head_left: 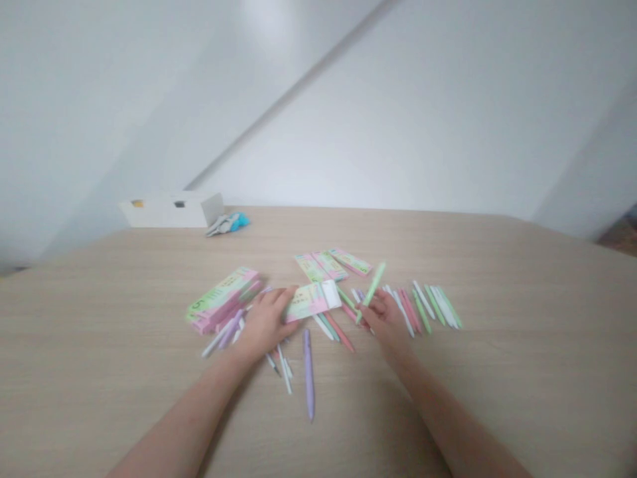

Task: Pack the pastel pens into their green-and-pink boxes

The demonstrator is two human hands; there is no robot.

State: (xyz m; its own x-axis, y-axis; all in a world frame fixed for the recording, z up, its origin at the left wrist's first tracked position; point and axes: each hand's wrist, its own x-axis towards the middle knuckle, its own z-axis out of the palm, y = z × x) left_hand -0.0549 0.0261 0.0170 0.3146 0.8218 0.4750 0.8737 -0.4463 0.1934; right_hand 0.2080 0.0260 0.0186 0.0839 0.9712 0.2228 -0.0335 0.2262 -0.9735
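Note:
My left hand (270, 317) is closed round the left end of a small pink-and-green pen box (311, 300), whose white flap end points right. Between the thumb and fingers of my right hand (383, 318) is a light green pen (372, 292), tilted up to the right. Under and beside the box lie several loose pens, among them a red pen (342, 334). A purple pen (308, 375) lies apart, nearer to me. Thin white refills (285, 372) show below my left hand. To the right of my right hand is a row of white, pink and green pens (430, 307).
Pink-and-green pen boxes (223, 299) are stacked at the left, with purple and white pens beside them. More flat boxes (323, 265) lie behind my hands. A white box (172, 211) and a grey-and-blue crumpled item (229, 224) stand at the table's back left, near the wall.

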